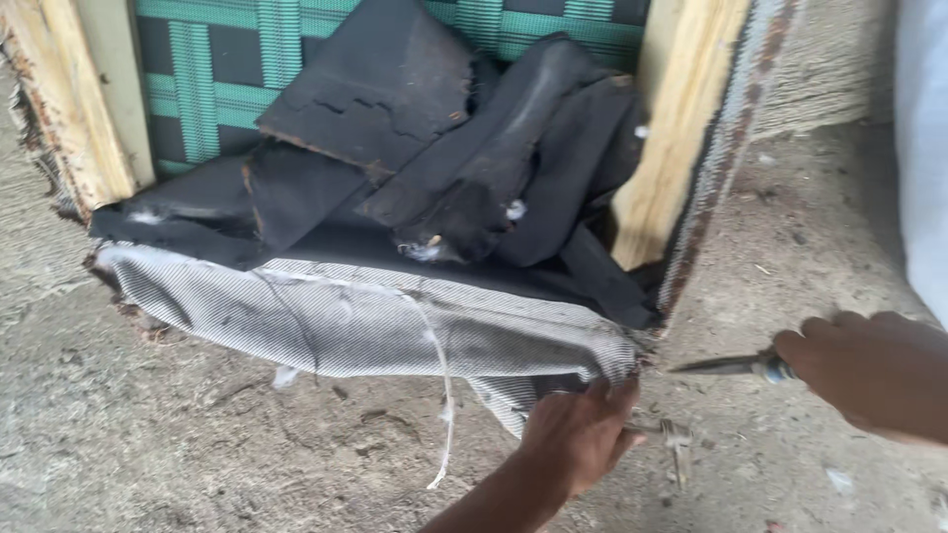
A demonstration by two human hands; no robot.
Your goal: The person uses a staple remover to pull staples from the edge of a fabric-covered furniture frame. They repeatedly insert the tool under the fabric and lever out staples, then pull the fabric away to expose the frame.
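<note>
1. Thing in hand: a grey striped upholstery fabric point(375, 321), peeled loose from a wooden furniture frame point(664, 148). It sags across the centre of the picture, from the left edge of the frame opening to its lower right corner, and droops onto the concrete floor point(178, 444).

2. Left hand point(578, 434), lower centre: I read it as closed on the lower right hem of the fabric, with the fingers curled over the cloth edge.

3. Right hand point(874, 370), right edge of the picture: clenched around the handle of a slim pointed metal tool point(726, 366). The tip points left, just beside the corner where the fabric meets the frame.

4. Handling judgement: the fabric looks soft, limp and light. It folds under its own weight and will not hold a shape. The edges are frayed, and a loose white thread point(442, 395) hangs from it, so I expect it to tear further under a hard pull. The best hold, in my view, is a full pinch on the doubled hem near the corner, not on the ragged fringe.

5. Surroundings: crumpled black lining point(454, 168) is bunched inside the frame at upper centre, with green webbing point(212, 74) behind it at upper left. A rusted strip runs along the right frame edge; I judge it a snag hazard.
</note>
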